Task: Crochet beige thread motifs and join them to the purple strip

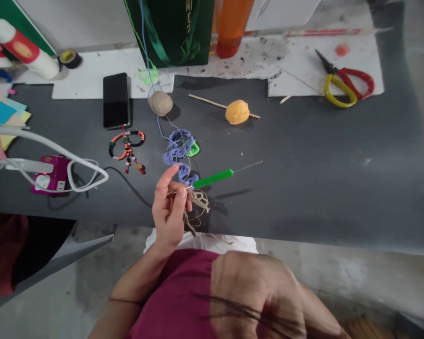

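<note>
1. We saw the left hand (pixel 169 212) raised above the near edge of the worktop (pixel 304 207), pinching a green-handled crochet hook (pixel 212 179) between thumb and fingers. The beige crochet strip (pixel 197 201) hung just beside the fingers, over the worktop. We took the raised pinch as a way to keep the stitches close and in view.
2. The right hand (pixel 254 292) sat well apart, low and near the camera, curled in front of the wine-red top (pixel 176 282). We could not tell whether it held anything.
3. Just beyond the hook lay a purple crochet piece (pixel 178 148), touching a green scrap (pixel 194 149). Thin blue yarn (pixel 159 127) ran past a beige yarn ball (pixel 160 102).
4. Farther off, an orange yarn ball (pixel 237 112) sat on a wooden stick (pixel 205 102), probably wound there to stop it rolling. A phone (pixel 116 100) and a beaded keyring (pixel 127 150) lay to the left.
5. At the back, scissors (pixel 342 82) rested on white paper (pixel 325 61), seemingly placed within reach.
</note>
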The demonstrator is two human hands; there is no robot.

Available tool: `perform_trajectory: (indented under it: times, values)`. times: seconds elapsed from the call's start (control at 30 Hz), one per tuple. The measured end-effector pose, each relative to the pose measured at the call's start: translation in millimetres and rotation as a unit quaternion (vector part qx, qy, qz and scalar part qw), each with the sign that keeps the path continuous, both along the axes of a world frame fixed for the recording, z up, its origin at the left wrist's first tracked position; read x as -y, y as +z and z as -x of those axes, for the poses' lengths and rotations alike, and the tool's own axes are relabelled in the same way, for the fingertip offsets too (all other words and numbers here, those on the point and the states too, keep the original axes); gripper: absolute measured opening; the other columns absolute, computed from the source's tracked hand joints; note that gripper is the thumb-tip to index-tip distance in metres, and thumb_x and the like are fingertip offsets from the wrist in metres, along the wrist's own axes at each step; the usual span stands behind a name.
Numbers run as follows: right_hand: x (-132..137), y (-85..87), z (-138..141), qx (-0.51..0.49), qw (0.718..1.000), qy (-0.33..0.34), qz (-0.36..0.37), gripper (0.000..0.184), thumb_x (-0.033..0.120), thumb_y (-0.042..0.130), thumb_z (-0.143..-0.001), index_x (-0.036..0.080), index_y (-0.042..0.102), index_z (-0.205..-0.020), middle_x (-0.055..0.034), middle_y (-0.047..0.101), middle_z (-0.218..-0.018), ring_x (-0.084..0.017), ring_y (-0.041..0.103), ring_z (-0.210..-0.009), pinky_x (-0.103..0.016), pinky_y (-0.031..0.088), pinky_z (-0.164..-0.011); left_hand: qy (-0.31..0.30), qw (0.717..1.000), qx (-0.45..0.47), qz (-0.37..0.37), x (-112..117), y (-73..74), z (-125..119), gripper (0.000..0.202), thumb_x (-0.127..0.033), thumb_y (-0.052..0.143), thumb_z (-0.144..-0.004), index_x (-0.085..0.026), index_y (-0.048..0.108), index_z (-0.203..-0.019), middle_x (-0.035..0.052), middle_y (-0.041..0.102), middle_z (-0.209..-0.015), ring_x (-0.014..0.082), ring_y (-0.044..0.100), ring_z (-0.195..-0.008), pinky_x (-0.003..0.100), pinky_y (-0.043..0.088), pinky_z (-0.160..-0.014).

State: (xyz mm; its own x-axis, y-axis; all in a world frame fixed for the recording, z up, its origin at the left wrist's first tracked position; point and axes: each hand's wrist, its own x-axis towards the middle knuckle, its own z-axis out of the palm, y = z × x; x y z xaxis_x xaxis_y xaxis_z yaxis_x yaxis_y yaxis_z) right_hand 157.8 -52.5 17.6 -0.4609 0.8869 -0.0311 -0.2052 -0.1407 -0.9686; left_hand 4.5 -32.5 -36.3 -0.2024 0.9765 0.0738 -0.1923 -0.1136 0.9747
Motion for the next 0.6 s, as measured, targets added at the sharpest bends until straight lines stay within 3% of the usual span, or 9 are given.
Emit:
perform_trajectory:
  times: [0.03,0.07,0.1,0.17,0.2,0.23,0.33,0.5,0.6]
  values:
    - [-3.1,0.7,-5.1,-0.015,0.998,0.049,-0.024,0.061,0.087,0.075,-0.069,0.026,0.07,-0.059,0.0005,0.062,-0.049,-0.011,0.058,-0.042,-0.022,0.046,-0.044,-0.001,1.0,-0.003,0.0,0.4,0.1,0.5,0.032,-0.032,0.071,-0.099,-0.037,0.073,-0.131,-0.0049,0.065,-0.075,0.0072,0.057,-0.059,0.015,0.049,-0.051]
    - [-4.7,0.2,-9.9,-0.033,0.99,0.122,-0.066,0.052,0.071,0.07,-0.088,0.026,0.071,-0.063,0.0016,0.064,-0.051,-0.009,0.055,-0.041,-0.021,0.045,-0.044,-0.002,1.0,-0.006,-0.001,0.9,0.1,0.9,0.032,-0.033,0.071,-0.1,-0.037,0.072,-0.132,-0.0049,0.065,-0.075,0.0072,0.056,-0.058,0.016,0.049,-0.052]
    - [-5.2,-1.7,-14.0,0.001,0.987,0.14,-0.077,0.044,0.055,0.066,-0.098,0.025,0.072,-0.067,0.0021,0.066,-0.054,-0.009,0.053,-0.043,-0.021,0.044,-0.045,-0.002,1.0,-0.01,0.001,1.4,0.2,1.2,0.032,-0.034,0.07,-0.1,-0.036,0.072,-0.132,-0.0048,0.065,-0.075,0.0075,0.056,-0.057,0.017,0.049,-0.052]
    - [-4.8,-9.8,-17.2,0.133,0.99,-0.037,-0.04,0.022,0.036,0.074,-0.097,0.024,0.075,-0.079,0.0024,0.069,-0.063,-0.01,0.059,-0.052,-0.021,0.046,-0.05,-0.005,1.0,-0.017,0.013,2.5,0.5,1.2,0.033,-0.037,0.07,-0.1,-0.036,0.07,-0.134,-0.0045,0.064,-0.076,0.0085,0.056,-0.057,0.019,0.049,-0.053]
    - [-4.7,-15.4,-16.0,0.157,0.978,-0.136,-0.017,0.011,0.034,0.078,-0.093,0.025,0.076,-0.089,0.002,0.072,-0.068,-0.011,0.062,-0.056,-0.021,0.05,-0.052,-0.011,1.0,-0.018,0.021,3.1,0.7,0.8,0.034,-0.039,0.07,-0.1,-0.036,0.07,-0.134,-0.0045,0.064,-0.076,0.009,0.056,-0.057,0.021,0.049,-0.053]
    - [-5.0,-21.4,-13.1,0.151,0.971,-0.187,0.004,0.018,0.037,0.083,-0.089,0.025,0.077,-0.101,0.0002,0.075,-0.075,-0.014,0.065,-0.062,-0.023,0.055,-0.058,-0.02,0.999,-0.017,0.029,3.5,1.0,0.1,0.034,-0.04,0.07,-0.1,-0.037,0.069,-0.133,-0.0044,0.064,-0.077,0.0094,0.055,-0.058,0.021,0.049,-0.053]
    - [-7.5,-38.1,0.3,0.012,0.975,-0.211,0.066,0.045,0.052,0.083,-0.087,0.027,0.075,-0.124,-0.0048,0.08,-0.094,-0.019,0.074,-0.081,-0.03,0.063,-0.072,-0.048,0.998,-0.002,0.05,4.6,1.7,-2.3,0.034,-0.043,0.072,-0.098,-0.036,0.069,-0.131,-0.0036,0.063,-0.078,0.0098,0.054,-0.058,0.023,0.048,-0.053]
    - [-13.5,-57.5,14.0,-0.062,0.958,-0.262,0.099,0.019,0.047,0.083,-0.089,0.031,0.083,-0.098,0.0,0.08,-0.091,-0.013,0.071,-0.077,-0.025,0.06,-0.072,-0.078,0.994,-0.007,0.07,4.9,-1.9,-1.7,0.041,-0.046,0.072,-0.097,-0.031,0.066,-0.135,-0.0024,0.062,-0.076,0.0111,0.055,-0.057,0.025,0.048,-0.054]
    - [-18.3,-65.5,14.8,-0.081,0.951,-0.278,0.112,0.019,0.046,0.087,-0.086,0.03,0.083,-0.094,0.0018,0.078,-0.081,-0.011,0.068,-0.069,-0.023,0.056,-0.066,-0.103,0.993,0.009,0.05,3.3,-7.9,-0.4,0.047,-0.048,0.071,-0.098,-0.032,0.062,-0.141,-0.0029,0.063,-0.077,0.0105,0.056,-0.059,0.024,0.049,-0.055]
